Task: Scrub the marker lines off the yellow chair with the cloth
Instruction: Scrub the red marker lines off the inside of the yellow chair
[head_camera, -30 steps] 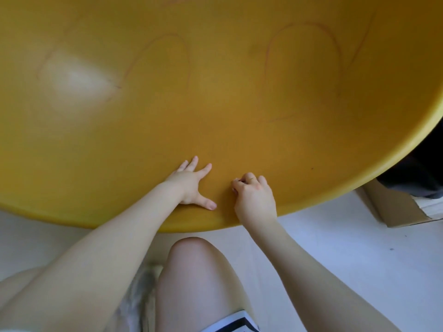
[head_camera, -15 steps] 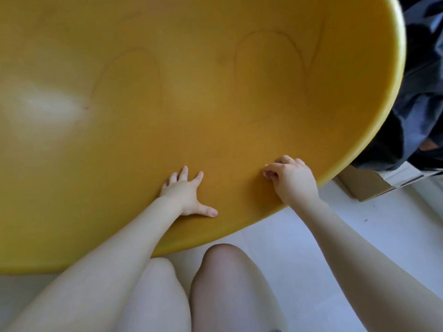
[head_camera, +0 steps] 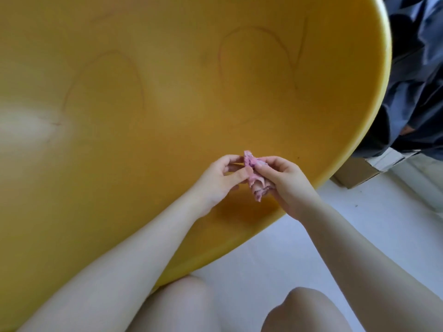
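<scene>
White floor [head_camera: 323,248] runs along the lower right of the head view, and nearly everything above it is the curved surface of the yellow chair [head_camera: 167,104], whose rounded rim sweeps from the top right down to the lower left. Faint marker lines [head_camera: 251,44] loop across the plastic: one arch on the right with a slanted stroke beside it, another arch to the left of centre, and a short dark tick near a pale glare patch at the far left.

Near the chair's lower edge, both hands meet on a small, crumpled pink cloth [head_camera: 255,179]. The left hand [head_camera: 220,180] comes in from the lower left with its fingers curled; its thumb and forefinger pinch the cloth's left side. The right hand [head_camera: 285,183] comes in from the lower right, fingers bent and closed around the cloth's right side and lower folds. The cloth sits bunched between the two hands, its top corner poking up above the fingertips and its lower end hanging below them; whether it touches the chair surface cannot be told.

Two bare knees show at the bottom of the frame. At the right edge, a cardboard box [head_camera: 359,168] stands on the floor just beside the chair's rim, with dark blue-grey fabric [head_camera: 419,80] heaped above it.
</scene>
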